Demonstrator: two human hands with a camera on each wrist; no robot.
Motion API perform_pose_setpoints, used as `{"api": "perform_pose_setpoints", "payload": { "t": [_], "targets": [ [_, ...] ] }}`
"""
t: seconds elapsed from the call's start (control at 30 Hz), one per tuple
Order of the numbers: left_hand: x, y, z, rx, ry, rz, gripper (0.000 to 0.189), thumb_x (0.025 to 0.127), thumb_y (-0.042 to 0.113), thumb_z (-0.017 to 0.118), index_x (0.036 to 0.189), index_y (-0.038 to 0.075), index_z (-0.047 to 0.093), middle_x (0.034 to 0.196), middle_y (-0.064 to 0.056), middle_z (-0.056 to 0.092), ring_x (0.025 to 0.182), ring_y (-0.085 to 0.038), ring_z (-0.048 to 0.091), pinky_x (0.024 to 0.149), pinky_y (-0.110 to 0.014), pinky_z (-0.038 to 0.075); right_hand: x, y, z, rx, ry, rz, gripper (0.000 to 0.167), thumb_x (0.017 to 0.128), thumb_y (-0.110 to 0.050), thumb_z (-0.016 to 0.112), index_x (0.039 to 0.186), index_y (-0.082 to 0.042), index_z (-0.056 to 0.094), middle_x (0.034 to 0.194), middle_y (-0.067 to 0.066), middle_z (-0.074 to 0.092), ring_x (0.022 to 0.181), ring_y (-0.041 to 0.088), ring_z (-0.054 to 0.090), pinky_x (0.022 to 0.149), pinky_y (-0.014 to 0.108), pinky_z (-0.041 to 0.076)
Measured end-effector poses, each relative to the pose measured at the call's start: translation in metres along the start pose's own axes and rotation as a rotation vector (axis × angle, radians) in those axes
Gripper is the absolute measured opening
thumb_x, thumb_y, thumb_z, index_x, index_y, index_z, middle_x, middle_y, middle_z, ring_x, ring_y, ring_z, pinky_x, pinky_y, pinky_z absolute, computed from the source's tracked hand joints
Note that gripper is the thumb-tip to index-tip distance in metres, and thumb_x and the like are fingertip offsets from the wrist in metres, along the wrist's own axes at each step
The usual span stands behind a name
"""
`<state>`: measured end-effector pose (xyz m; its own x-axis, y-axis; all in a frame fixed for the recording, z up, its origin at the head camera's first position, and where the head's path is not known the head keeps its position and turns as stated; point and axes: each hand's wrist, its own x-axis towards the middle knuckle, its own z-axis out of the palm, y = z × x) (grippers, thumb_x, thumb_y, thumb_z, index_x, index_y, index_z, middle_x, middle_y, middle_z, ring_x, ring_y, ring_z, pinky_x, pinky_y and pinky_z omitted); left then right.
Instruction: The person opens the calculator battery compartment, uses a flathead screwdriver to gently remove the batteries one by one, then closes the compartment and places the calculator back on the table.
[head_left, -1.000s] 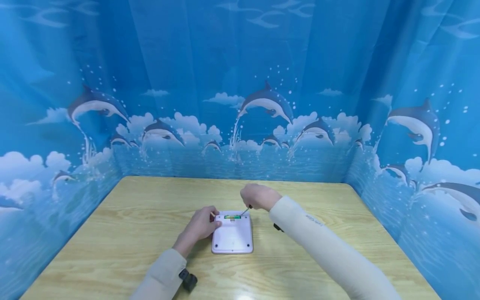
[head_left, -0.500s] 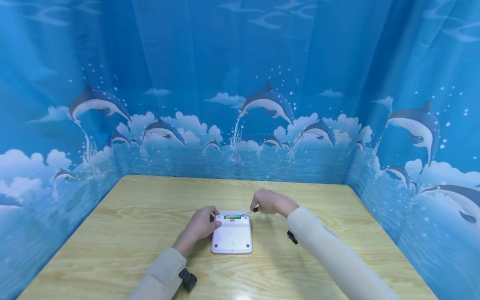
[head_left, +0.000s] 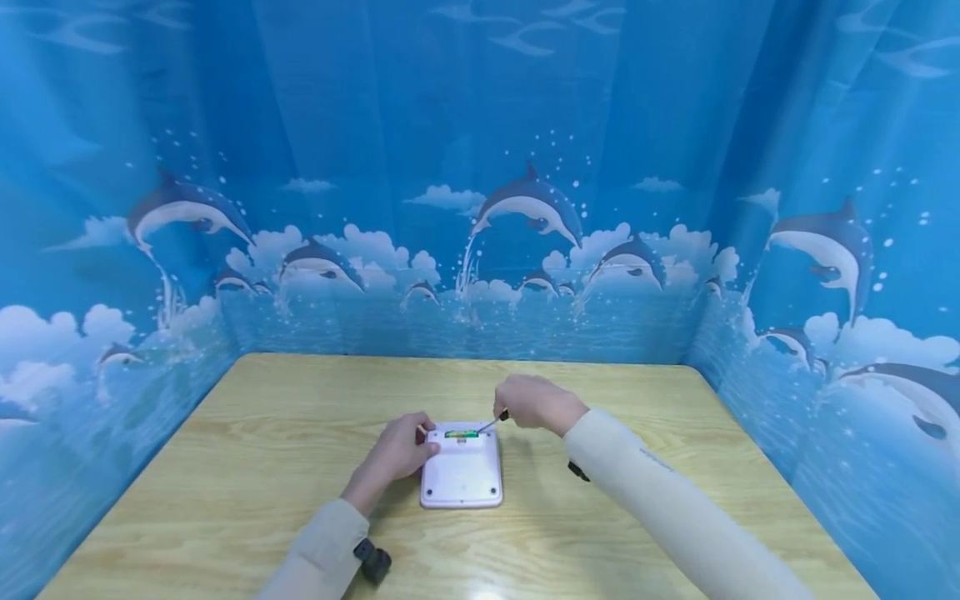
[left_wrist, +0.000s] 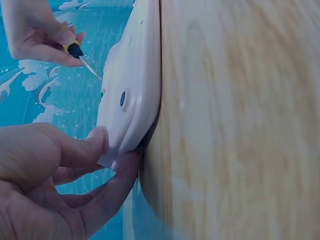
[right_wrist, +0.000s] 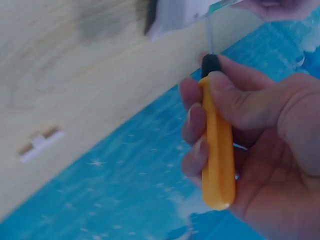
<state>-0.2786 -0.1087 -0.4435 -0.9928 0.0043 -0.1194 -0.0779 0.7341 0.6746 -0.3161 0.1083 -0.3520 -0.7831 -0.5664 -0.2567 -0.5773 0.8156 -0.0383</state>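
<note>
A flat, pale pink device (head_left: 461, 475), like a calculator turned face down, lies on the table with small dark feet at its corners. A green battery (head_left: 459, 433) shows in the open slot near its far edge. My left hand (head_left: 397, 450) grips the device's far left corner, thumb on top and fingers beneath in the left wrist view. My right hand (head_left: 536, 402) holds a screwdriver (right_wrist: 218, 145) with a yellow handle and black collar. Its thin metal shaft slants down to the right end of the battery slot; the tip is hidden there.
A small pale cover piece (right_wrist: 42, 145) with a tab lies on the wooden table (head_left: 247, 467) near its edge, in the right wrist view. A blue dolphin-print curtain (head_left: 480, 167) surrounds the table's back and sides.
My right hand first moved right, tipping the screwdriver flatter, then came slightly back left and steepened it. The tip stays by the battery's right end. My left hand keeps its grip on the device.
</note>
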Motion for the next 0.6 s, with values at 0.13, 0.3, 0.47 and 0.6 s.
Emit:
{"api": "perform_pose_setpoints", "payload": {
  "t": [0.13, 0.3, 0.47, 0.6],
  "targets": [
    [0.0, -0.001, 0.0, 0.01, 0.002, 0.019, 0.025, 0.095, 0.014, 0.073, 0.118, 0.008, 0.067, 0.101, -0.009, 0.067, 0.086, -0.018, 0.064, 0.075, -0.034, 0.059, 0.002, -0.017, -0.006, -0.17, 0.021, 0.037, 0.022, 0.099, 0.0, 0.063, 0.092, -0.016, 0.077, 0.084, -0.004, 0.07, 0.069, 0.008, 0.051, 0.063, 0.025, 0.047],
    [0.002, -0.002, 0.0, 0.01, -0.004, 0.023, 0.024, 0.095, 0.015, 0.073, 0.117, 0.008, 0.067, 0.101, -0.009, 0.068, 0.086, -0.018, 0.064, 0.077, -0.035, 0.059, 0.009, -0.031, -0.01, -0.296, 0.007, 0.054, 0.02, 0.101, -0.003, 0.062, 0.086, -0.014, 0.071, 0.068, -0.003, 0.056, 0.059, 0.01, 0.042, 0.051, 0.024, 0.039],
    [0.002, -0.003, -0.001, 0.014, -0.012, 0.025, 0.024, 0.095, 0.015, 0.073, 0.117, 0.007, 0.066, 0.101, -0.009, 0.068, 0.086, -0.018, 0.064, 0.077, -0.035, 0.058, 0.016, -0.045, -0.013, -0.395, -0.013, 0.08, 0.018, 0.102, -0.007, 0.061, 0.092, -0.015, 0.073, 0.077, -0.001, 0.067, 0.062, 0.011, 0.048, 0.054, 0.025, 0.05],
    [0.002, -0.002, -0.002, 0.013, -0.014, 0.024, 0.025, 0.095, 0.015, 0.073, 0.117, 0.007, 0.066, 0.101, -0.009, 0.067, 0.086, -0.019, 0.064, 0.077, -0.035, 0.059, 0.021, -0.056, -0.015, -0.458, -0.04, 0.11, 0.015, 0.102, -0.011, 0.061, 0.097, -0.017, 0.074, 0.082, -0.002, 0.069, 0.065, 0.01, 0.052, 0.064, 0.026, 0.058]
  ]
}}
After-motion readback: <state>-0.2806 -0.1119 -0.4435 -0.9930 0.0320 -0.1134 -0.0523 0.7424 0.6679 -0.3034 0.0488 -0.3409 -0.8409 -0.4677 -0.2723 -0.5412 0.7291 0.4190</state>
